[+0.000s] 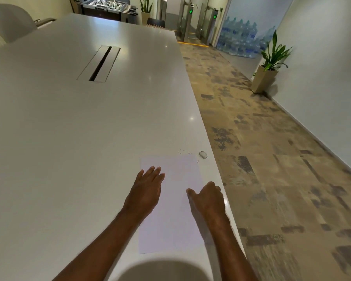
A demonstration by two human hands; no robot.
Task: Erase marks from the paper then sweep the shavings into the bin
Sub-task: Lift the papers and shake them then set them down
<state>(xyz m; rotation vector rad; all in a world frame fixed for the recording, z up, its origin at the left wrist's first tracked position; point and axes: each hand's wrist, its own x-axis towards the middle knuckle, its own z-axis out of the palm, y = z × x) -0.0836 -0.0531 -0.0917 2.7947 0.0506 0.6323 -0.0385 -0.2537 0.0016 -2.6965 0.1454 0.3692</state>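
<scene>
our left hand (145, 191) lies flat, fingers straight, on the paper (171, 203). our right hand (208, 197) rests loosely curled at the paper's right edge, its grip pinching nothing. the shavings (184, 152) lie on the desk (69, 118) just past the paper's far right corner, beside the eraser (203, 154). the right hand is nearer, we judge. no bin shows.

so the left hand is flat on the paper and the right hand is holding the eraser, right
Not quite. The head view shows the eraser lying on the table beyond the paper's far right corner, apart from both hands. The right hand holds nothing; its fingers are loosely curled at the paper's right edge. The left hand does lie flat on the paper.
</scene>
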